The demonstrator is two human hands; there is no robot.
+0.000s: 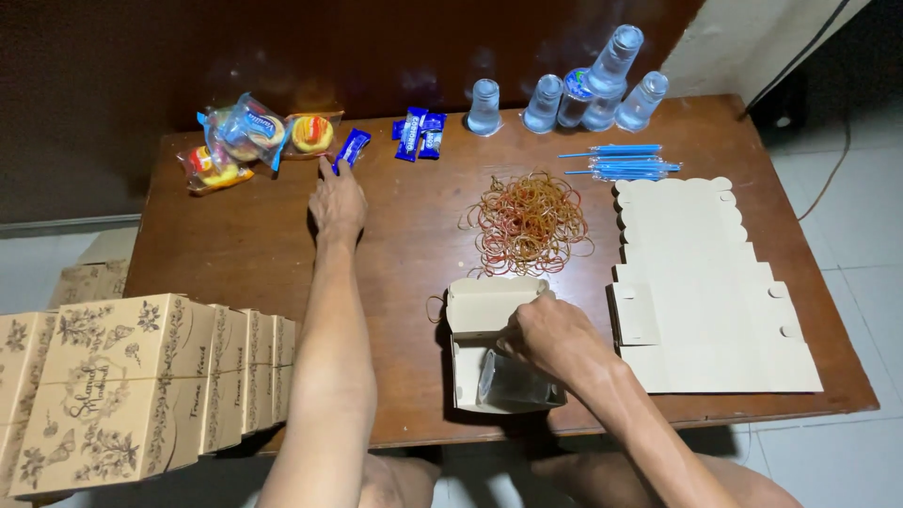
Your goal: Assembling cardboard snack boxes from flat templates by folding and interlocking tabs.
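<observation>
Nearest you, just left of the open box, stands a row of closed cardboard boxes – tan w/ dark flower prints and script on the sides, lined up at the table edge.

The open box sits at the near edge, lid flap tipped back. Your right hand is over it, fingers curled round a clear plastic cup that lies inside the box. That cup looks thin & light, slick-walled, prob. easy to dent – I'd hold it by the rim or body w/ a gentle pinch, no squeeze. The box is thin card too: stiff enough along the folds, floppy at the flap.

Right of the open box lies a stack of flat unfolded box blanks, pale cream, scalloped at the far end. Just beyond the box is a loose heap of rubber bands, red-brown & yellow.

Farther out and to the left of the box, your left hand reaches w/ fingers stretched out flat, tips touching a small blue snack packet – not closed on it. It should be light, crinkly, slippery; take it by the edges.

Left of that packet – round cakes in clear wrap, yellow, red, blue. More blue packets lie far beyond the box, then sealed water cups and blue-wrapped straws at the far right.
</observation>
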